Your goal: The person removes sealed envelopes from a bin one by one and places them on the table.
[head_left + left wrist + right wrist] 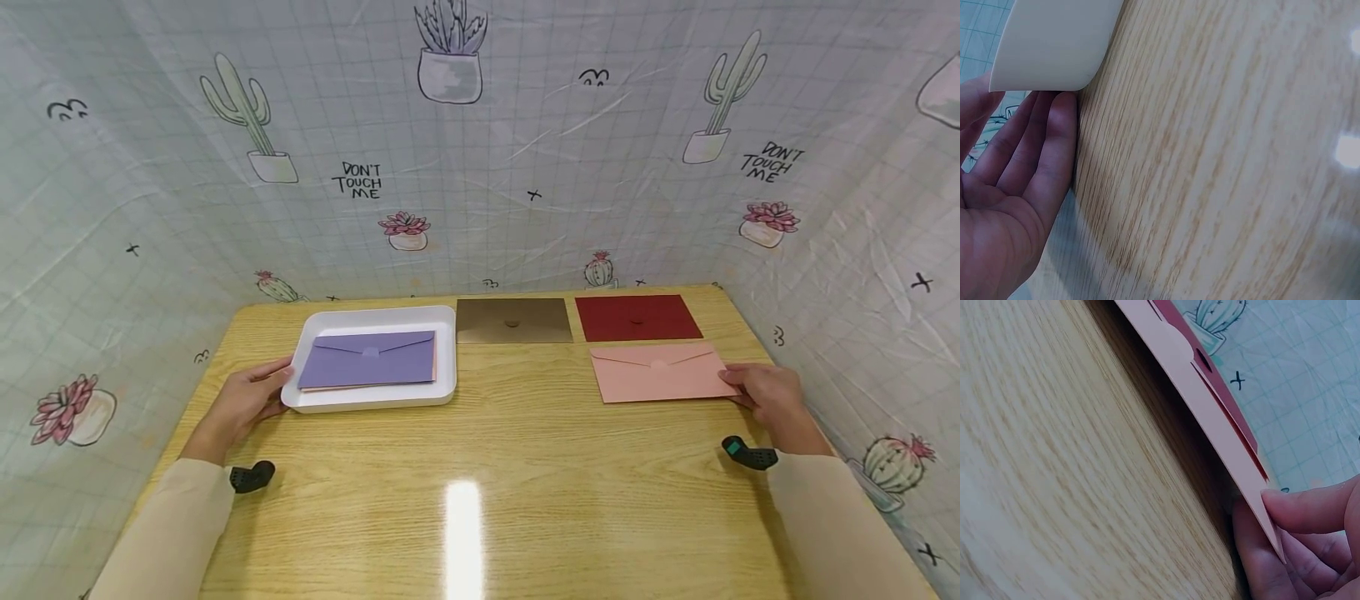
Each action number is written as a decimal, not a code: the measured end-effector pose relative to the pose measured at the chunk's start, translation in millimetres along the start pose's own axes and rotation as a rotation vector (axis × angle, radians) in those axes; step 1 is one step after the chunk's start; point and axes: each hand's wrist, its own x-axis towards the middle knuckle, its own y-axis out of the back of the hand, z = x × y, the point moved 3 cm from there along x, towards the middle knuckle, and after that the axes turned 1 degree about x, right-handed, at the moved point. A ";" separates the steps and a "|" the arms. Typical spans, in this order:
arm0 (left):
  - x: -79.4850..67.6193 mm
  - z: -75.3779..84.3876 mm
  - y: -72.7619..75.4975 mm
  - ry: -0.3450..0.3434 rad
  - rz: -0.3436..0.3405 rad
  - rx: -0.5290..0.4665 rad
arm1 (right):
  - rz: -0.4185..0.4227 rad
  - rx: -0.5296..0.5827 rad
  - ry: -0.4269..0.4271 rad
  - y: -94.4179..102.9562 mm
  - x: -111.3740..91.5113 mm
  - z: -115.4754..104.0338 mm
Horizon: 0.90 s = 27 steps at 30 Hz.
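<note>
At the left of the table in the head view is a shallow white tray (447, 358). My left hand (251, 393) grips its left end, thumb at the rim and fingers against the underside in the left wrist view. Inside the tray lies a purple envelope (375, 371) with an orange-toned edge showing beneath it. On the right, my right hand (768, 392) pinches the right end of a pink envelope (660, 379) between thumb and fingers. The right wrist view shows that envelope's near edge raised off the wood, with a dark shadow below.
A brown envelope (513, 331) lies at the back, right of the tray. Beside it is a dark red envelope (637, 325), just behind the pink one. Printed cloth (540, 167) hangs close around the back and sides of the wooden table (360, 508).
</note>
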 end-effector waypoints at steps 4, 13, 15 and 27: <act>1.3 -0.4 0.4 0.004 0.000 -0.003 | 0.025 0.003 -0.005 -0.8 -0.7 -0.4; 1.0 0.6 0.4 0.006 0.001 -0.008 | 0.094 -0.031 -0.033 -2.1 -1.7 -0.4; 0.7 0.9 0.0 0.004 0.002 -0.008 | 0.104 -0.039 -0.039 -2.3 -1.7 -0.1; -0.5 0.4 -0.5 -0.007 0.006 0.012 | 0.177 -0.201 0.019 -4.1 -6.9 -5.2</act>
